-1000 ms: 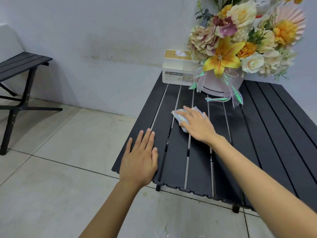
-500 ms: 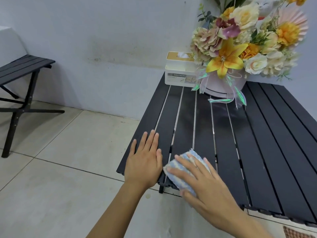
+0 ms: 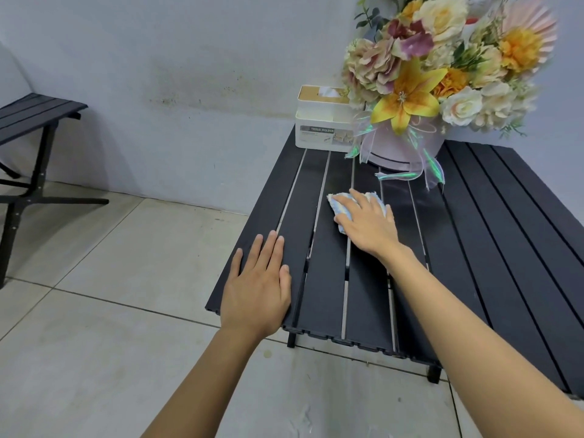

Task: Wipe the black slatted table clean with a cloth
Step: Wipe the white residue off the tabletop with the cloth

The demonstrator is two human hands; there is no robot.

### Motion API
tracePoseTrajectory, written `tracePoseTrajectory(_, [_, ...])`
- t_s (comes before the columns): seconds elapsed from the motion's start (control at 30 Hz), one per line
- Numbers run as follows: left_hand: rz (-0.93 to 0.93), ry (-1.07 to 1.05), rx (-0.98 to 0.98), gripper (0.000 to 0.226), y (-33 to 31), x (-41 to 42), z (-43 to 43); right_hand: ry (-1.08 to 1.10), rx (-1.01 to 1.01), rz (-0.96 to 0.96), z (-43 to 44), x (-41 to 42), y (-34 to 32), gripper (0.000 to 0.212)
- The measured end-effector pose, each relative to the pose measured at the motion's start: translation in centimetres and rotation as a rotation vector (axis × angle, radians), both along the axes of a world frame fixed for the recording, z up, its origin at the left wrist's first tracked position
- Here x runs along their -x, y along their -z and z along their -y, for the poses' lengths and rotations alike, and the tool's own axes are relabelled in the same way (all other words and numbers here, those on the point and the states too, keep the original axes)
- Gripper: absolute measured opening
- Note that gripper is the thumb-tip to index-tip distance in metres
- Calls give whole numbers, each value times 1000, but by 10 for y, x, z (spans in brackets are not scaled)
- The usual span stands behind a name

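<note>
The black slatted table (image 3: 480, 248) runs from the front edge back to the wall. A light blue and white cloth (image 3: 339, 203) lies on the slats in the middle of the table's left part. My right hand (image 3: 368, 224) presses flat on the cloth, fingers spread over it and pointing left and away; most of the cloth is hidden under the palm. My left hand (image 3: 257, 289) lies flat and empty on the table's front left corner, fingers together pointing away.
A white tissue holder (image 3: 322, 128) stands at the table's back left corner. Beside it is a large flower bouquet (image 3: 436, 67) in a pink round box with ribbons, just beyond the cloth. A second black slatted table (image 3: 28, 115) stands at far left on the tiled floor.
My right hand has slid the cloth from the table's front edge back away from me toward the bouquet. My left hand has stayed on the front left corner.
</note>
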State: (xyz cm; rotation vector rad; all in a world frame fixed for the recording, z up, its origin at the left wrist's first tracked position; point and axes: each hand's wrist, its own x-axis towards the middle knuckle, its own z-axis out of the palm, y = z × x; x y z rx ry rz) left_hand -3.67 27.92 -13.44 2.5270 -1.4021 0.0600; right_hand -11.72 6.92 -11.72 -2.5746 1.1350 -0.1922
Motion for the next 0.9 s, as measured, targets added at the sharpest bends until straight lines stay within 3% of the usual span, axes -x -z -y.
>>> tracePoseTrajectory(0.13, [1,-3,2,79,0,0,0,-93,0,29,-34,16,-3,46])
tracePoseTrajectory(0.37, [-4,-2,16,78,0,1,-1,-470,-60,-26,-126,109,-9,49])
tracePoseTrajectory(0.5, [2,-2,11,79,0,1,0,-353,-12,-37,-76,100,-10,54])
tracePoseTrajectory(0.7, [0,3,6,80,0,0,1,137,-6,8,14,23,-5,45])
tracePoseTrajectory(0.77, [2,3,1,80,0,-1,-1,138,-40,-11,15,12,-5,45])
tracePoseTrajectory(0.9, [-1,2,19,78,1,-2,-1,-80,-17,34,-26,41,-3,45])
